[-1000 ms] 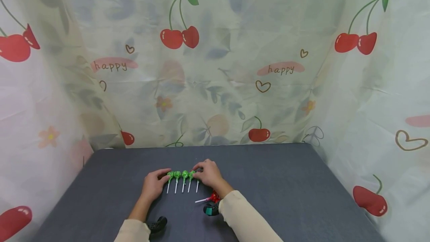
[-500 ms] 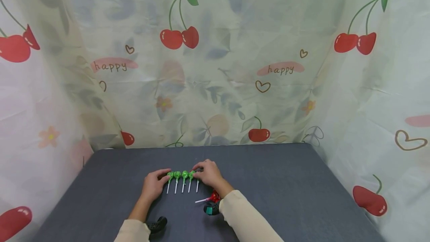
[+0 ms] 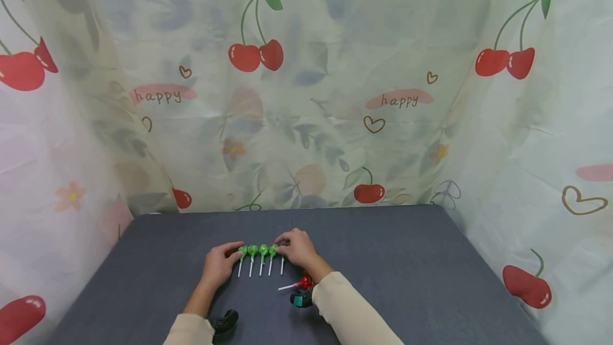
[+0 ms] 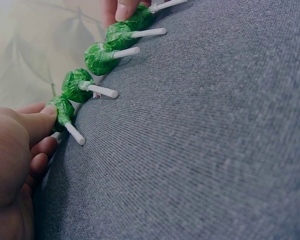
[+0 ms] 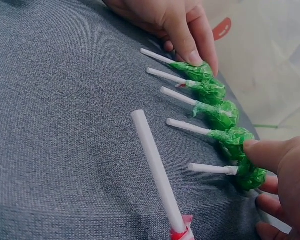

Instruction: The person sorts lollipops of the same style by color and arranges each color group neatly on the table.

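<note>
In front of you there is a dark grey table [image 3: 407, 260]. Behind it and at both its sides, you see a pale curtain [image 3: 383, 20]. On its back part, a pair of red cherries [image 3: 272, 55] is printed high, near the middle. Lower, you can read "happy" on two pink patches [image 3: 399, 99], each with a small heart [image 3: 432, 77] above. Still lower, there are orange flowers [image 3: 233, 148].

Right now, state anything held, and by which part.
The left hand pinches the leftmost green lollipop by its wrapped head; the right hand touches the rightmost green heads, grip unclear.
</note>
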A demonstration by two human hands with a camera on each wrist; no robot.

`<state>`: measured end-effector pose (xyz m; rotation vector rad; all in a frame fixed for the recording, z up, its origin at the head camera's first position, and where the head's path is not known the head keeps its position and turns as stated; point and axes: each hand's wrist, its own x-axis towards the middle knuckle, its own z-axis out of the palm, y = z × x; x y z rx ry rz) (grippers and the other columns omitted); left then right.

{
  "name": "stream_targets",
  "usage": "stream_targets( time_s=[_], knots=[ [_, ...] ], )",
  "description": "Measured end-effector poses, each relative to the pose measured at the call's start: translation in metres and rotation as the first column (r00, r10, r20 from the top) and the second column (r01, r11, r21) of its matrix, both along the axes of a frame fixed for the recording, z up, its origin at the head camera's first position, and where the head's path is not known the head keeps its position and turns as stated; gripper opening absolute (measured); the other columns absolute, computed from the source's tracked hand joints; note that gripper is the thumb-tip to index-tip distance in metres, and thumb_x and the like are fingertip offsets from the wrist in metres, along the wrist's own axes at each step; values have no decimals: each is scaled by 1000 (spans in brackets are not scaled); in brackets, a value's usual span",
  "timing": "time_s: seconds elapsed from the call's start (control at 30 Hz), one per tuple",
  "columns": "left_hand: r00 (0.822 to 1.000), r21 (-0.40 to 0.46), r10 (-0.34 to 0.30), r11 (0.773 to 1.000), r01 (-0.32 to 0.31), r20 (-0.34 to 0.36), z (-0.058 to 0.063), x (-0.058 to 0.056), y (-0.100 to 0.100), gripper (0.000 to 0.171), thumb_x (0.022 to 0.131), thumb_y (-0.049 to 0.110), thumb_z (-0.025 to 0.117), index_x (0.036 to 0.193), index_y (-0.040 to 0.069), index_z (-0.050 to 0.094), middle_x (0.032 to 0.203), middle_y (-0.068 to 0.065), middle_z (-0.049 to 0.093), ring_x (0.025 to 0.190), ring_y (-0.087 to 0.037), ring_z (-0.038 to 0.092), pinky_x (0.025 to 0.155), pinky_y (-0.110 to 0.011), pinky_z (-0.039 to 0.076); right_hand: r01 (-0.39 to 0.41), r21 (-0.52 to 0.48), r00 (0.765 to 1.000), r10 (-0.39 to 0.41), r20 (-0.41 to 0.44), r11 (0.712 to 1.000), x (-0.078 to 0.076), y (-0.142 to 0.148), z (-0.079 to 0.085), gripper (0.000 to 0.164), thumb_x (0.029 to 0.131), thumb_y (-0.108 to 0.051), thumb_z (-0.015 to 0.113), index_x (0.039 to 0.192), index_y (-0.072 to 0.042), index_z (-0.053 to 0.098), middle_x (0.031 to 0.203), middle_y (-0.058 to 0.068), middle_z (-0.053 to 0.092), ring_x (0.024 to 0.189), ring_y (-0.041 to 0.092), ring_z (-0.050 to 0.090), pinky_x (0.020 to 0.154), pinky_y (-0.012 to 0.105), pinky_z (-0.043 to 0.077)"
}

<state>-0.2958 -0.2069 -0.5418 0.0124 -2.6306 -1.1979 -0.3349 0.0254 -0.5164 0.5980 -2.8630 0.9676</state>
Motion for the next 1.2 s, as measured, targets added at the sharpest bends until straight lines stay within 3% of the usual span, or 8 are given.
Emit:
stream_targets(
  time_s=[0.33, 0.7, 0.97, 1.2],
  knots=[
    [1000, 3, -2, 1000, 2, 5, 1, 0, 1, 27, 91, 11, 69, 117, 7, 72, 113, -14, 68, 106, -32, 61, 90, -51, 46, -20, -76, 998, 24, 50, 997, 1, 4, 4, 17, 88, -22, 73, 103, -16, 75, 97, 2, 58, 87, 19, 55, 74, 35, 47],
    [1000, 12, -16, 1000, 16, 9, -2, -1, -1, 27, 92, 12, 68, 119, 7, 71, 116, -14, 67, 113, -35, 59, 94, -52, 44, -57, -152, 998, 59, 8, 987, 13, 28, 35, 24, 90, -19, 71, 111, -9, 71, 101, 6, 62, 89, 21, 61, 72, 35, 51],
    [1000, 9, -4, 1000, 4, 8, -2, -1, 0, 28, 92, 11, 68, 119, 6, 70, 117, -16, 67, 113, -36, 59, 94, -53, 44, -102, -156, 992, 89, -87, 983, 36, 57, 50, 18, 90, -19, 71, 107, -13, 72, 87, -4, 61, 74, 11, 56, 64, 27, 48],
    [1000, 17, -6, 1000, 6, 14, -2, -1, 0, 28, 92, 11, 67, 119, 6, 70, 117, -15, 67, 112, -35, 59, 93, -52, 45, -157, -179, 986, 146, -77, 971, 65, 85, 41, 15, 91, -15, 69, 105, -13, 71, 84, -8, 58, 70, 7, 54, 62, 26, 48]
  ],
)
